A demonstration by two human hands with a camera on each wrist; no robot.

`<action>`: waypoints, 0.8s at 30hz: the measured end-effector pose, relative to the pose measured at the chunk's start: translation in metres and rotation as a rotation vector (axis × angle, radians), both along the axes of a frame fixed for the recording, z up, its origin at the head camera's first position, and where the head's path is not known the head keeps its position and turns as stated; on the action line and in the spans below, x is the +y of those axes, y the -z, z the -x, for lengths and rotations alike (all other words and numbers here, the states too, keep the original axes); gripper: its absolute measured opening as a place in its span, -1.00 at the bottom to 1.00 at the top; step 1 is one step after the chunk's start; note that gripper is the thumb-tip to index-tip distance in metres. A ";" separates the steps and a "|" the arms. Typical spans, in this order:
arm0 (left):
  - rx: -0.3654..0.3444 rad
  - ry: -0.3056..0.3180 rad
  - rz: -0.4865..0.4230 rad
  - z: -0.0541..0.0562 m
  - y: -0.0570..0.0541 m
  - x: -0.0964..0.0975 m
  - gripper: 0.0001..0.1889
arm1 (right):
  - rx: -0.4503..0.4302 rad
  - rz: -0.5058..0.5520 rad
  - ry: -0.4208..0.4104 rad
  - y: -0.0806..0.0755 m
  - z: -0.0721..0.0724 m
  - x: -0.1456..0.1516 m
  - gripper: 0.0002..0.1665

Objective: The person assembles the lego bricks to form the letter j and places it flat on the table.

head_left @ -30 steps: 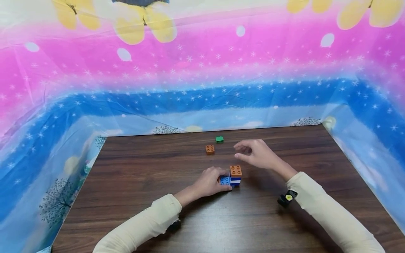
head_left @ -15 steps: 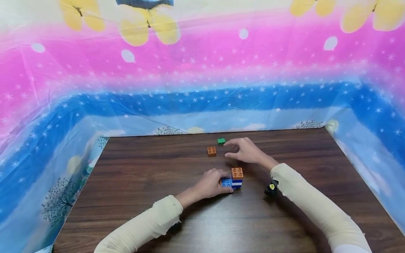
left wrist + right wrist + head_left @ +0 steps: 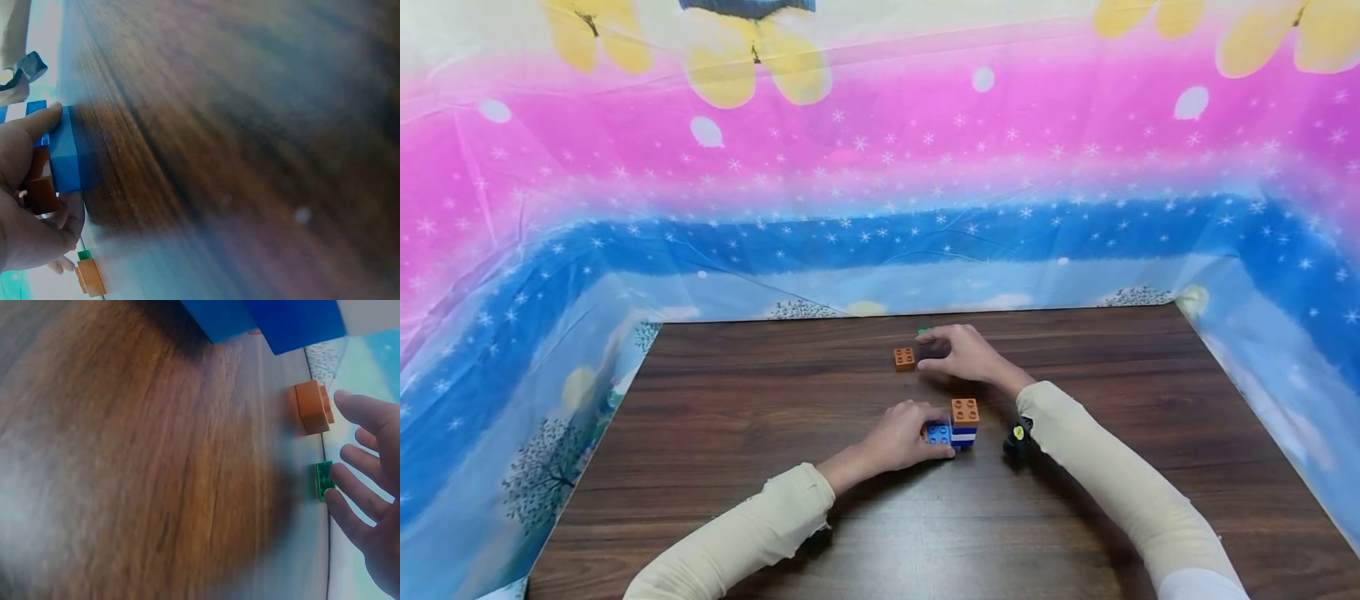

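My left hand (image 3: 901, 435) grips a small build of toy building bricks low on the table. Its light blue base (image 3: 937, 434) lies between thumb and fingers; an orange brick (image 3: 41, 184) on that base shows inside the grasp in the left wrist view. At the build's right end rises a stack topped by an orange brick (image 3: 965, 412), with white and dark blue layers below. My right hand (image 3: 961, 353) reaches beyond, fingers spread and holding nothing. Just left of its fingertips sits a loose orange brick (image 3: 904, 359). A green brick (image 3: 923, 332) lies behind, partly hidden by the fingers.
The dark wood table (image 3: 737, 400) ends at a patterned cloth (image 3: 880, 208) hung behind and along both sides. A black device (image 3: 1019, 435) is worn under the right wrist, near the brick stack.
My right hand has moved left, up to the loose orange and green bricks, and now covers part of the green one. The left hand keeps its hold on the build.
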State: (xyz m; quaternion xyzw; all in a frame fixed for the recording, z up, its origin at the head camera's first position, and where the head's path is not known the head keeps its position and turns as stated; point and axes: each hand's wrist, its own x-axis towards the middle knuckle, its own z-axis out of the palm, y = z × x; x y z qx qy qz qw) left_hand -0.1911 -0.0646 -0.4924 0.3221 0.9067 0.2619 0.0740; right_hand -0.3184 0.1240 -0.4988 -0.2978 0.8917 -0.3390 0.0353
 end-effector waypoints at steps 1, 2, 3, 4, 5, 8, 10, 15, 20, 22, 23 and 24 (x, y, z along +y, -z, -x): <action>0.002 0.001 0.000 0.000 0.000 0.000 -0.45 | -0.002 -0.002 0.000 0.001 0.001 -0.001 -0.40; 0.004 0.002 -0.001 0.000 0.000 0.000 -0.45 | -0.002 -0.003 -0.001 0.003 0.002 -0.002 -0.39; 0.005 0.002 -0.002 0.000 0.000 0.000 -0.45 | -0.003 -0.004 -0.001 0.004 0.002 -0.004 -0.39; 0.005 0.003 -0.004 0.000 0.000 0.000 -0.45 | -0.004 -0.003 0.000 0.005 0.003 -0.005 -0.39; 0.003 0.002 -0.006 0.000 0.000 0.000 -0.45 | -0.005 -0.001 -0.002 0.006 0.004 -0.006 -0.39; -0.004 0.001 -0.009 -0.001 -0.001 0.000 -0.45 | -0.015 0.004 -0.007 0.008 0.005 -0.010 -0.39; -0.009 -0.001 -0.010 -0.001 -0.002 0.000 -0.45 | -0.019 0.007 -0.013 0.008 0.005 -0.012 -0.40; -0.003 0.001 -0.008 -0.001 -0.001 0.000 -0.45 | -0.015 -0.008 -0.023 0.008 0.004 -0.018 -0.41; 0.002 0.006 -0.011 -0.001 0.000 0.000 -0.44 | -0.005 -0.032 -0.024 0.009 0.004 -0.021 -0.42; 0.003 0.008 -0.013 -0.001 0.000 -0.001 -0.45 | 0.002 -0.035 -0.024 0.010 0.004 -0.022 -0.43; 0.003 0.008 -0.015 -0.001 0.000 -0.001 -0.45 | 0.004 -0.037 -0.025 0.010 0.005 -0.022 -0.44; 0.003 0.009 -0.017 0.000 0.000 -0.001 -0.45 | 0.008 -0.042 -0.025 0.011 0.005 -0.023 -0.45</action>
